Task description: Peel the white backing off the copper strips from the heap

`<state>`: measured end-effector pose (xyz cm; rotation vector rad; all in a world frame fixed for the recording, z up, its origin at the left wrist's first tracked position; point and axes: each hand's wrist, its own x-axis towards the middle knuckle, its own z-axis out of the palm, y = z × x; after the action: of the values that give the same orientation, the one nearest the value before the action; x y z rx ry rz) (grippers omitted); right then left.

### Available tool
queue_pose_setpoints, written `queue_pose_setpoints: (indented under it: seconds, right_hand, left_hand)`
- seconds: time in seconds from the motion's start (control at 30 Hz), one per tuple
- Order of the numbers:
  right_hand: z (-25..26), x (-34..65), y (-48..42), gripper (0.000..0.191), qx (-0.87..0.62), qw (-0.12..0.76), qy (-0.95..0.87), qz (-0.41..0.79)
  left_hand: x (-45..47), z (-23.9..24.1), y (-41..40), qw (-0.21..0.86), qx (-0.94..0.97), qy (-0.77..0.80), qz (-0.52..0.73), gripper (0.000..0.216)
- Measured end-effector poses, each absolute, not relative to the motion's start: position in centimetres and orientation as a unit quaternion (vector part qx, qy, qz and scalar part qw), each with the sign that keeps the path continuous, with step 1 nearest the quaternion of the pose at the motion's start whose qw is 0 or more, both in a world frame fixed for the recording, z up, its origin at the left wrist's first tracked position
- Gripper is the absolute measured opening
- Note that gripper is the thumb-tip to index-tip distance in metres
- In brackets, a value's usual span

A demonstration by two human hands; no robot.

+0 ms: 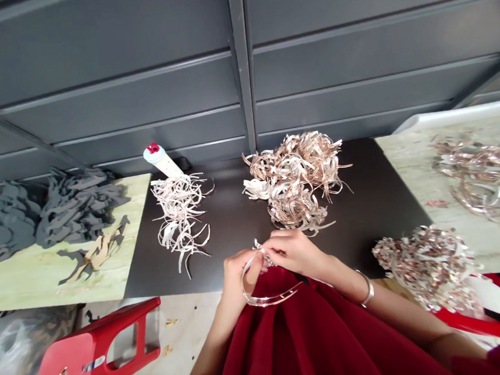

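My left hand (pixel 241 277) and my right hand (pixel 293 252) are close together above my lap, which is covered in dark red cloth (pixel 316 339). Both pinch a curled, shiny rose-metallic strip (pixel 264 299), which hangs in a loop below my left hand. A small speckled bit (pixel 262 254) shows at my fingertips, partly hidden by them. Just beyond my hands lies a heap of rose-gold curled strips (pixel 293 181). A looser pile of white curled strips (pixel 180 220) lies to its left.
A dark table top (pixel 366 212) carries both heaps, with a white glue-type tube (pixel 163 161) at the back. Grey cut-out shapes (pixel 74 208) lie on a pale board at left. Curled strips lie on a right board (pixel 472 179). A speckled pile (pixel 427 268) and red stool (pixel 93 353) sit lower.
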<state>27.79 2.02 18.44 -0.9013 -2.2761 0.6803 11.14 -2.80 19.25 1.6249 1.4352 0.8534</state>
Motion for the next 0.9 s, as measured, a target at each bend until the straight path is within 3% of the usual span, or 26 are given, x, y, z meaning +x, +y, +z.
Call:
queue_pose_setpoints:
  seconds: [0.1, 0.33, 0.47, 0.7, 0.9]
  right_hand:
    - [19.1, 28.4, 2.0, 0.024, -0.315, 0.269, -0.873, 0.257]
    - [20.1, 27.8, 1.8, 0.021, -0.292, 0.152, -0.935, 0.135]
    - [19.5, 27.0, 1.9, 0.019, -0.301, 0.166, -0.93, 0.133]
    - [18.4, 27.5, 2.0, 0.02, -0.333, 0.27, -0.863, 0.268]
    - [19.5, 27.7, 1.1, 0.022, -0.339, 0.197, -0.906, 0.158]
  left_hand:
    - [11.2, 19.3, -2.9, 0.397, 0.632, 0.573, 0.339, 0.032]
    - [11.7, 20.6, -3.2, 0.338, 0.69, 0.566, 0.3, 0.036]
    - [11.5, 20.3, -3.5, 0.358, 0.668, 0.579, 0.302, 0.035]
    - [11.1, 19.4, -3.8, 0.427, 0.594, 0.592, 0.338, 0.03]
    - [11.5, 20.1, -3.7, 0.374, 0.638, 0.589, 0.328, 0.029]
